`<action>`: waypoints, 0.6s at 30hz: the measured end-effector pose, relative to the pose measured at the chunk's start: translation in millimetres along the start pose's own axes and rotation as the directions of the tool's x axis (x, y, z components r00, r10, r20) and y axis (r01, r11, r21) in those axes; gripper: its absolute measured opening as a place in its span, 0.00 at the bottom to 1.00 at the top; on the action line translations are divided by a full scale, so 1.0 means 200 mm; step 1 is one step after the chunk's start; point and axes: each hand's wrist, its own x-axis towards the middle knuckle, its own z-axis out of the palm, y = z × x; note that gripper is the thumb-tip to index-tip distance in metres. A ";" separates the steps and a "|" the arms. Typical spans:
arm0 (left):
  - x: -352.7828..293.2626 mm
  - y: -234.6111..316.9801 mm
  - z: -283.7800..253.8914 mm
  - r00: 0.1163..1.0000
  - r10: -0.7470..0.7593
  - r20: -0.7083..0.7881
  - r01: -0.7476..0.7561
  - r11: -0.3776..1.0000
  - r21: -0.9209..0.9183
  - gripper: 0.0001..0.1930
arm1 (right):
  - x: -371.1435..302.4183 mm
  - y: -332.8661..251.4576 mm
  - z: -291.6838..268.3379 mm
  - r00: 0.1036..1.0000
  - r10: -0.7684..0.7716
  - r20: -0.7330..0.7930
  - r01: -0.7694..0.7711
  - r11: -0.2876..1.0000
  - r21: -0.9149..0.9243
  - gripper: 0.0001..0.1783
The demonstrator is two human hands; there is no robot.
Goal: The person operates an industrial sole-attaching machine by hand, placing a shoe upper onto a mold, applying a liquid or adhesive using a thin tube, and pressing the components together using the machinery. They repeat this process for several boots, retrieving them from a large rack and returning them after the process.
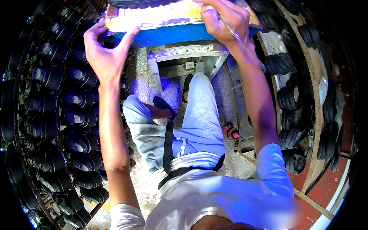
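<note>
My left hand [107, 55] is at the left corner of a worktable with a blue front edge [168, 37]. Its thumb and fingers are spread apart, touching the corner, with nothing seen between them. My right hand [228, 21] is closed over the right part of the tabletop, around a thin, shiny rod-like tool [235, 35]. The rod slants down along my wrist, and its working end is hidden by my fingers. A dark ribbed piece [138, 3], like a shoe sole, lies at the far edge of the brightly lit top, partly cut off.
Racks on the left hold several rows of dark shoes [78, 99]. Shelves on the right carry dark soles or shoes [287, 97] in stacks. A pale metal frame [188, 50] stands under the table, by my legs. A red and black object [231, 132] sits on the floor.
</note>
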 end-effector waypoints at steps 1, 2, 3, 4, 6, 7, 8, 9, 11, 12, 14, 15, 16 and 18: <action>0.02 -0.03 0.00 1.000 0.010 0.001 -0.010 0.999 0.034 0.34 | 0.00 0.01 -0.04 1.000 -0.010 0.016 0.011 0.999 -0.042 0.14; 0.03 -0.06 0.02 1.000 0.019 0.007 -0.020 0.998 0.058 0.33 | 0.00 0.01 -0.08 0.999 -0.016 0.037 0.020 0.995 -0.093 0.15; 0.04 -0.10 0.05 1.000 -0.015 -0.003 0.015 1.000 -0.020 0.34 | -0.01 0.01 -0.12 0.999 -0.023 0.041 0.028 0.990 -0.136 0.14; 0.05 -0.16 0.09 1.000 -0.023 0.014 0.024 0.996 -0.082 0.33 | -0.02 0.00 -0.18 0.998 -0.028 0.053 0.038 0.981 -0.190 0.14; 0.10 -0.26 0.12 0.999 -0.011 0.033 0.016 0.990 -0.138 0.31 | -0.03 0.00 -0.26 0.996 -0.050 0.074 0.069 0.958 -0.280 0.14; 0.15 -0.33 0.14 0.995 -0.023 0.099 0.037 0.990 -0.134 0.32 | -0.04 0.00 -0.29 0.993 -0.084 0.079 0.102 0.956 -0.274 0.13; 0.18 -0.36 0.16 0.987 -0.057 0.149 0.082 0.983 -0.162 0.32 | -0.05 -0.04 -0.35 0.989 -0.018 0.145 0.067 0.938 -0.339 0.14; 0.25 -0.41 0.15 0.983 -0.060 0.176 0.086 0.987 -0.140 0.31 | -0.03 -0.07 -0.37 0.988 -0.004 0.157 0.055 0.946 -0.321 0.14; 0.36 -0.48 0.19 0.990 0.120 0.078 -0.128 0.985 0.112 0.28 | -0.01 -0.14 -0.39 0.984 -0.015 0.176 0.064 0.958 -0.278 0.14; 0.36 -0.44 0.25 0.991 0.122 0.051 -0.130 0.964 0.233 0.27 | -0.01 -0.15 -0.41 0.983 -0.039 0.182 0.086 0.961 -0.262 0.14; 0.25 -0.21 0.37 0.933 0.357 -0.054 -0.360 0.927 -0.100 0.25 | 0.00 -0.20 -0.43 0.979 -0.033 0.203 0.076 0.975 -0.210 0.14; 0.13 -0.05 0.35 0.941 0.338 -0.020 -0.323 0.876 -0.358 0.21 | -0.01 -0.22 -0.40 0.977 -0.008 0.213 0.043 0.986 -0.163 0.14; -0.01 0.10 0.33 0.948 0.317 0.017 -0.262 0.812 -0.522 0.17 | 0.00 -0.24 -0.42 0.971 0.023 0.239 0.012 0.990 -0.142 0.14; -0.20 0.30 0.15 0.902 0.401 0.158 -0.266 0.806 -0.528 0.12 | 0.00 -0.26 -0.36 0.973 0.020 0.232 0.003 0.995 -0.099 0.14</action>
